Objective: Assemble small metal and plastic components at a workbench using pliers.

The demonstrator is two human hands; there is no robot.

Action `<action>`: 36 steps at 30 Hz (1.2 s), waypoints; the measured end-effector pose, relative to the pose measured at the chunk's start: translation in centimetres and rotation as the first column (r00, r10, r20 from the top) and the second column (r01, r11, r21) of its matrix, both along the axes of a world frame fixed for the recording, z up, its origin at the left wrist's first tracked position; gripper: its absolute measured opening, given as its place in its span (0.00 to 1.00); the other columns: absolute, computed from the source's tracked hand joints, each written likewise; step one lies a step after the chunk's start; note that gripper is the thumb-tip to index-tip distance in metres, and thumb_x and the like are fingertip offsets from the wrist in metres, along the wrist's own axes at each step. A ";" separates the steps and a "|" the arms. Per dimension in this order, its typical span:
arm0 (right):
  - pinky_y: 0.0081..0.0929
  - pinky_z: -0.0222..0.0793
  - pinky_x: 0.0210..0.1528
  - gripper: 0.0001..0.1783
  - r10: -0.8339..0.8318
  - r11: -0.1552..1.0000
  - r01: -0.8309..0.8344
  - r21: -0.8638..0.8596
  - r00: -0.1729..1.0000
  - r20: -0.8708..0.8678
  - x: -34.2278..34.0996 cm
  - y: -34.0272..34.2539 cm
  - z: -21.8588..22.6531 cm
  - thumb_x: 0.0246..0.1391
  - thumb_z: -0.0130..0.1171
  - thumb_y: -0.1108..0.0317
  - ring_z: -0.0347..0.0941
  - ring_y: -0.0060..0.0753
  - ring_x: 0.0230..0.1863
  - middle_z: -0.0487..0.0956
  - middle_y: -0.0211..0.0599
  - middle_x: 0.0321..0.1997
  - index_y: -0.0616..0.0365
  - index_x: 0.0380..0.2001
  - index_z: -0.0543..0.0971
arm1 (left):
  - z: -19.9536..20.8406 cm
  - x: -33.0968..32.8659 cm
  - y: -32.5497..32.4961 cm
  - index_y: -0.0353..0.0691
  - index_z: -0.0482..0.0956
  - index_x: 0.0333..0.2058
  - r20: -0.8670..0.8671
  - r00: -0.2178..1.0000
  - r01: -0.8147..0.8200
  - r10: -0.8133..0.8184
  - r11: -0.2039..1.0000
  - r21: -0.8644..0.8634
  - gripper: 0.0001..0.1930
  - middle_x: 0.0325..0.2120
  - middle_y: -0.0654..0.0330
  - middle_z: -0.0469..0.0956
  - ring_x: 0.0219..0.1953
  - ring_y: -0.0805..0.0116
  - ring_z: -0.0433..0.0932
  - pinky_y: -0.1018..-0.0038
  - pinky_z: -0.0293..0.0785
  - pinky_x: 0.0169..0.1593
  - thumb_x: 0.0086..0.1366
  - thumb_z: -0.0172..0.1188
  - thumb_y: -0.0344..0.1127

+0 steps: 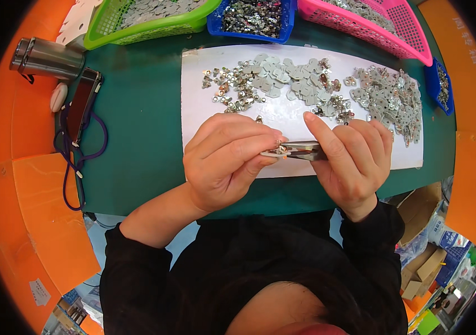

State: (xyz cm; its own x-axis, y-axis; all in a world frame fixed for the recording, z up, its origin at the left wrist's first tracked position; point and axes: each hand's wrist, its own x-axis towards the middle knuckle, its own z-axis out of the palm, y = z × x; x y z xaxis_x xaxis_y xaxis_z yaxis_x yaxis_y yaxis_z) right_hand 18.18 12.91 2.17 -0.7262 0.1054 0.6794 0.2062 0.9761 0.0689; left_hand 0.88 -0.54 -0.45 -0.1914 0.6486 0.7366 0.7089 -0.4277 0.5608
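Between the thumb and fingers of my left hand [224,153] is a small flat metal plate [271,152] with a shiny fitting on it. My right hand [355,159] is closed around a pair of pliers [305,149], its index finger stretched out along the top. The jaws point left and meet the small part at my left fingertips. The pliers' handles are hidden in my right palm. Just beyond my hands, a white sheet [193,106] bears loose grey metal plates [274,75], small shiny fittings [238,92] and a heap of plates with fittings [389,97].
Along the far edge stand a green basket [154,33], a blue tray [249,38] and a pink basket [361,28], all holding metal parts. A smaller blue tray [438,89] is at the right. Leftward lie a steel flask [53,58] and a phone [83,103] with a purple cord [104,137].
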 end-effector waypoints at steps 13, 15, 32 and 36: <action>0.29 0.65 0.36 0.23 0.058 0.996 -0.048 -0.081 0.989 0.136 0.1 0.4 0.9 0.37 0.64 0.66 0.67 0.29 0.29 0.66 0.27 0.25 0.55 0.43 0.83 | 0.2 -0.1 0.3 0.32 0.81 0.35 -0.094 0.992 -0.085 0.080 0.995 -0.052 0.08 0.33 0.54 0.83 0.37 0.57 0.82 0.67 0.78 0.42 0.66 0.60 0.32; 0.28 0.65 0.36 0.23 0.069 0.993 -0.051 -0.110 0.983 0.173 0.1 0.3 1.3 0.37 0.64 0.66 0.67 0.29 0.29 0.66 0.27 0.25 0.55 0.42 0.83 | 0.4 -0.2 0.4 0.32 0.81 0.35 -0.069 0.996 -0.058 0.055 0.997 -0.047 0.07 0.33 0.54 0.83 0.37 0.57 0.82 0.67 0.78 0.42 0.66 0.60 0.31; 0.21 0.65 0.31 0.32 0.582 -0.438 0.346 -0.829 0.812 0.031 -0.1 1.3 2.5 0.66 0.46 0.44 0.74 0.24 0.25 0.79 0.36 0.24 0.65 0.30 0.82 | 0.4 0.3 -0.2 0.31 0.82 0.33 0.493 0.869 0.167 -0.054 0.968 -0.189 0.03 0.29 0.55 0.81 0.29 0.68 0.79 0.76 0.73 0.34 0.64 0.60 0.25; 0.21 0.65 0.30 0.32 0.592 -0.410 0.344 -0.845 0.805 0.041 0.0 1.4 2.4 0.66 0.45 0.45 0.73 0.24 0.24 0.78 0.35 0.23 0.65 0.28 0.82 | 0.5 0.0 -0.3 0.29 0.78 0.33 0.380 0.922 0.175 -0.078 0.958 -0.228 0.07 0.30 0.52 0.81 0.30 0.67 0.79 0.75 0.75 0.36 0.69 0.54 0.27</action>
